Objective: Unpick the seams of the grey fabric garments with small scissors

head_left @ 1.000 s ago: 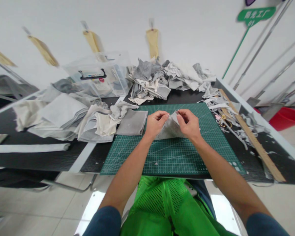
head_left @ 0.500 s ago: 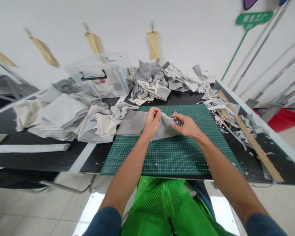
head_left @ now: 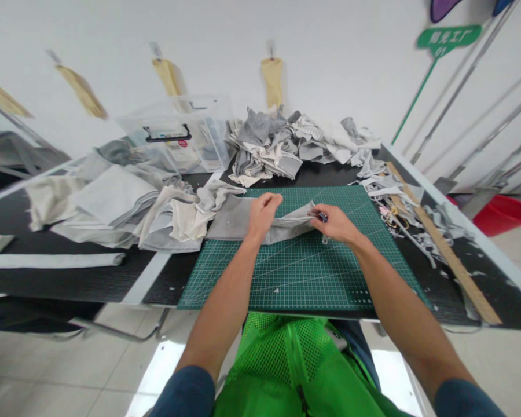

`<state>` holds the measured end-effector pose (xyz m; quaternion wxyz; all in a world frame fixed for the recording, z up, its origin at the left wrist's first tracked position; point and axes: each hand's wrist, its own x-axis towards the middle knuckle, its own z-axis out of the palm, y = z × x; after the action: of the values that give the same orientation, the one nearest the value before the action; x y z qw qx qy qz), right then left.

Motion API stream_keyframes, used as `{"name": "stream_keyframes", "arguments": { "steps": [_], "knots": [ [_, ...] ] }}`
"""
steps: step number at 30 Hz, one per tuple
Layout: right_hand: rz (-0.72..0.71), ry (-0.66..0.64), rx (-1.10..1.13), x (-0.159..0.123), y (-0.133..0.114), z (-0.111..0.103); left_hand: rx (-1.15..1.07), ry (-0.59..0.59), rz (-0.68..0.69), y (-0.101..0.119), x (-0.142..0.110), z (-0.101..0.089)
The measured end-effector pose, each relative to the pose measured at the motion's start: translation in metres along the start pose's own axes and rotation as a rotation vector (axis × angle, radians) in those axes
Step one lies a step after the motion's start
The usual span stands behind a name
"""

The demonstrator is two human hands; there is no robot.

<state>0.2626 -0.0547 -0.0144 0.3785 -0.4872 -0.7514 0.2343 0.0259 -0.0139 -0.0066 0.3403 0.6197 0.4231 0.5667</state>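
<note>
A long grey cloth strip (head_left: 233,218) lies across the green cutting mat (head_left: 295,278), its right part folded and lifted off the mat. My left hand (head_left: 263,217) is closed over the strip's middle, fingers curled and thumb tip pressed in; whether anything is between them cannot be made out. My right hand (head_left: 335,222) pinches the raised right end of the cloth. A small dark tool (head_left: 323,217) also sits in that hand, mostly hidden by the fingers, its kind unclear.
Grey and cream cloth pieces (head_left: 113,197) are heaped left, with more scraps (head_left: 264,142) behind the mat. A clear plastic box (head_left: 178,136) stands at the back left. On the right lie a wooden ruler (head_left: 447,249) and cloth trimmings (head_left: 395,197). A rolled cloth (head_left: 52,262) rests far left.
My left hand has come off the cloth's top edge and shifted slightly left. My right hand has moved a little right, and the cloth between them hangs lower and more folded.
</note>
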Motion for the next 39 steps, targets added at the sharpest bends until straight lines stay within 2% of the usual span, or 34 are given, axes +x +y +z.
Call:
{"name": "stream_keyframes", "arguments": {
  "steps": [3,5,7,10,13,18,26,29,33,36,39],
  "knots": [
    [0.054,-0.003,0.226,-0.002,-0.006,-0.001,0.214,-0.269,0.143,0.007,-0.009,0.007],
    [0.104,-0.031,0.365,-0.003,-0.008,-0.002,0.297,-0.422,0.166,0.008,-0.015,0.011],
    [0.137,-0.056,0.463,-0.004,-0.008,-0.003,0.303,-0.498,0.135,0.008,-0.018,0.013],
    [0.143,-0.057,0.553,-0.004,-0.008,-0.003,0.16,-0.53,0.032,0.007,-0.018,0.014],
    [0.137,-0.049,0.592,-0.004,-0.012,-0.003,-0.053,-0.494,-0.108,0.005,-0.014,0.013],
    [0.128,-0.013,0.565,-0.004,-0.018,-0.004,-0.219,-0.304,-0.259,-0.001,-0.011,0.017],
    [-0.006,0.103,0.423,-0.001,-0.015,0.001,-0.482,-0.053,-0.328,0.0,-0.01,0.024],
    [-0.021,0.137,0.279,0.0,-0.012,0.01,-0.581,-0.06,-0.363,0.001,-0.01,0.024],
    [-0.003,0.182,0.118,0.001,-0.007,0.021,-0.633,-0.138,-0.362,0.003,-0.011,0.023],
    [0.049,0.262,0.12,0.003,-0.002,0.021,-0.624,-0.141,-0.362,0.004,-0.011,0.021],
    [0.097,0.35,0.233,0.004,0.001,0.015,-0.559,-0.134,-0.369,0.001,-0.008,0.016]
  ]
}}
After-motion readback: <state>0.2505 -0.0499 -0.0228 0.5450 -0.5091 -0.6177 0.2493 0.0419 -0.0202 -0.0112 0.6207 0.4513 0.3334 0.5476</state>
